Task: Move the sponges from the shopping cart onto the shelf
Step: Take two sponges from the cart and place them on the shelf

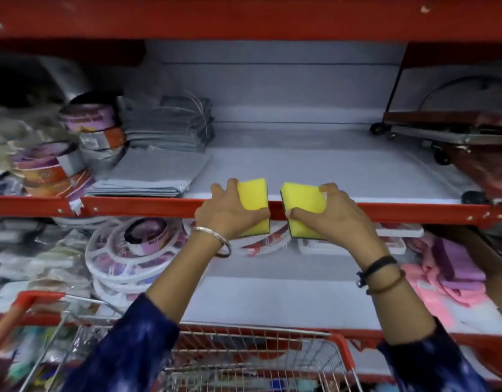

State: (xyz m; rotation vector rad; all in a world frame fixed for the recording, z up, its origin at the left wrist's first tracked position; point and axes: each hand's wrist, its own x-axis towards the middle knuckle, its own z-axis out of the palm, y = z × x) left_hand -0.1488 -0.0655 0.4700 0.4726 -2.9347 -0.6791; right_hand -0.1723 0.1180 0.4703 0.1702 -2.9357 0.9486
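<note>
My left hand [227,213] grips a yellow sponge [254,199] with a dark green underside. My right hand [333,216] grips a second yellow sponge [302,203] of the same kind. Both sponges are held side by side, a small gap apart, at the red front edge of the white shelf [314,171]. Their far ends reach just over the shelf's front lip. The wire shopping cart [258,355] with red trim stands below, between my forearms; its contents are blurred.
Folded grey cloths [159,171] and stacked round tins [63,165] fill the shelf's left part. A folded trolley with wheels [453,137] lies at its right. The lower shelf holds white round racks [131,256] and pink cloths [447,281].
</note>
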